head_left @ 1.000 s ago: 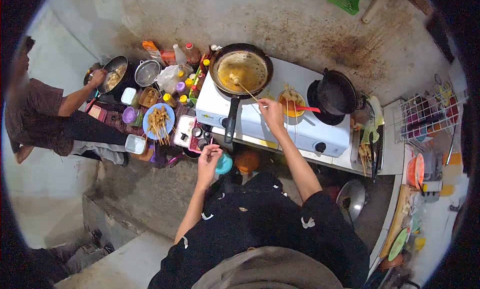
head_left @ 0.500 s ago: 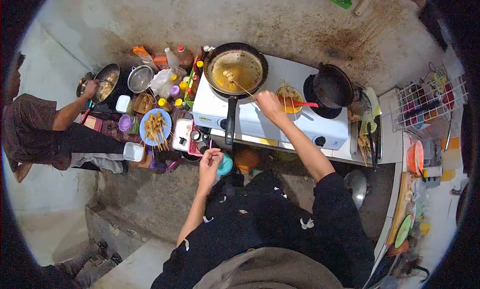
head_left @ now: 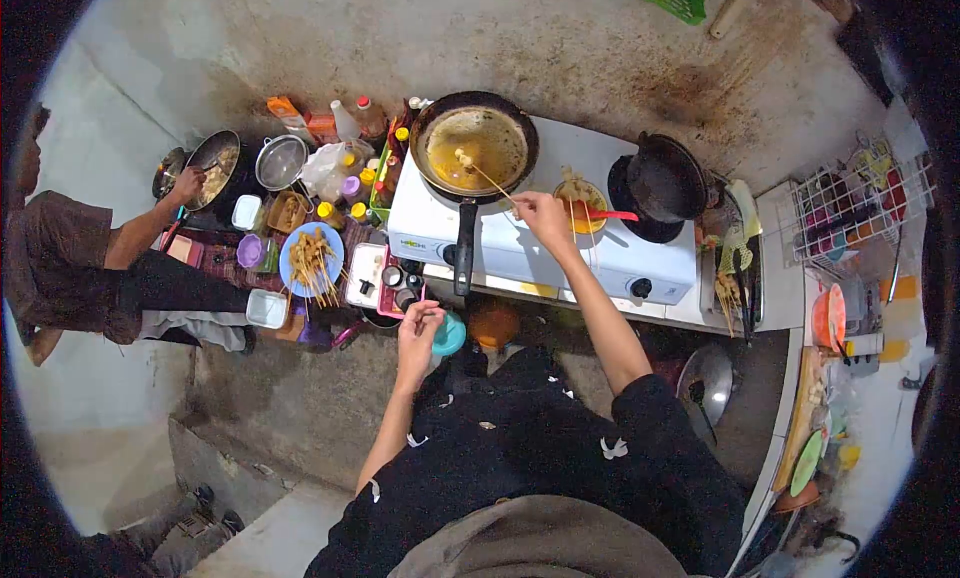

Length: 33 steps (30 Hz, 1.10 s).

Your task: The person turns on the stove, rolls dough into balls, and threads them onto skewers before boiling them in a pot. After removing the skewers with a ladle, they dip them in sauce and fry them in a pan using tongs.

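Observation:
My right hand (head_left: 541, 218) pinches the bare end of a wooden skewer (head_left: 494, 187) at the stove's front edge. Pale food pieces on the skewer's far end show over the yellow oil in a black frying pan (head_left: 431, 116). The pan's handle (head_left: 465, 248) points toward me. Just right of this hand stands a bowl of orange-yellow liquid (head_left: 583, 222), with skewers and a red-handled utensil (head_left: 620, 216) resting in it. My left hand (head_left: 420, 328) hovers with fingers curled and thumb against them, no object showing, beside a turquoise round container (head_left: 449, 333).
A dark pot (head_left: 672, 178) sits on the right burner of the white stove (head_left: 590, 263). At left, a blue plate (head_left: 293, 268) holds several skewers among bottles and tubs. A co-worker (head_left: 75, 248) reaches over another pan (head_left: 232, 143). A wire rack (head_left: 835, 218) hangs at right.
The view has shifted a little, so the stove and pans appear slightly lower. My right hand still holds the skewer over the pan; my left hand stays nearly in place.

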Available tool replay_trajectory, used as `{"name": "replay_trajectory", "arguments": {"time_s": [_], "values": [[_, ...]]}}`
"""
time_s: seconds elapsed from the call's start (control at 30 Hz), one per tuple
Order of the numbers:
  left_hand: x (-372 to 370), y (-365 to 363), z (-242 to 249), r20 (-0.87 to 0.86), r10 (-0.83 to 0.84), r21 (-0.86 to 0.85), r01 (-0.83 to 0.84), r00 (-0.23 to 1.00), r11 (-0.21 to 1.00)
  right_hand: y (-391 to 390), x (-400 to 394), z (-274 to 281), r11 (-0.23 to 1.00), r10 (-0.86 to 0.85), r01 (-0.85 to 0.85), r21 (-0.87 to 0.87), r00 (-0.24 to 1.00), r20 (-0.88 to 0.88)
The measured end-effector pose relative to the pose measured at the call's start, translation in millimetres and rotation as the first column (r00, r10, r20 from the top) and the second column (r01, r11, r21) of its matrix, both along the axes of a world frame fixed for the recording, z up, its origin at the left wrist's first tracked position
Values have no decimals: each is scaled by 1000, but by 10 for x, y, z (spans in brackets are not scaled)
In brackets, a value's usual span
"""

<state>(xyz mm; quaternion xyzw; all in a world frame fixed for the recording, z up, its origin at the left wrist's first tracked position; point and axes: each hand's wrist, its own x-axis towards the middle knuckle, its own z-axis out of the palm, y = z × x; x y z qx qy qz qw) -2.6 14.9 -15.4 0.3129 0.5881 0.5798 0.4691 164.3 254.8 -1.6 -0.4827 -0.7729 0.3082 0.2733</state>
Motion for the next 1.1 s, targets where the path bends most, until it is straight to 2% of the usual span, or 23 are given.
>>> {"name": "replay_trajectory", "arguments": {"time_s": [0.07, 0.27, 0.5, 0.57, 0.67, 0.73, 0.8, 0.87, 0.93, 1.0, 1.03, 1.1], "values": [[-6, 13, -23, -6, -7, -3, 7, 1000, 1000, -13, -18, -81, 987, -112, 96, -128, 986, -123], [-10, 51, -82, -10, -36, 26, 37, 999, 999, 49, -37, -402, 960, -198, 126, -251, 938, -286], [29, 81, -20, 23, -48, -20, 49, 999, 999, 28, -115, -476, 957, -219, 139, -254, 922, -320], [43, 86, -9, 11, -63, -24, 63, 998, 998, -31, -125, -372, 953, -226, 165, -255, 947, -230], [81, 119, 22, 0, -99, -29, 99, 995, 995, -64, -103, -343, 969, -183, 124, -213, 942, -283], [133, 175, 65, 43, -202, -7, 203, 978, 979, -104, -85, -338, 974, -189, 133, -183, 925, -330], [258, 216, 90, 72, -243, -30, 246, 967, 969, -209, -21, -269, 963, -155, 84, -257, 951, -267], [368, 288, 90, 55, -349, -31, 351, 936, 936, -362, 42, -80, 943, -170, 73, -326, 945, -279], [544, 358, 175, 33, -400, -52, 402, 916, 914, -549, 178, 89, 945, -124, -2, -326, 922, -366], [674, 435, 212, -107, -515, -97, 507, 850, 857, -769, 400, 298, 980, -53, -24, -196, 924, -378], [761, 472, 222, -102, -542, -98, 534, 834, 840, -874, 560, 379, 980, -83, 7, -200, 924, -374], [960, 562, 237, -74, -676, -158, 660, 733, 734, -1053, 946, 479, 963, -17, -101, -249, 902, -432]]}}
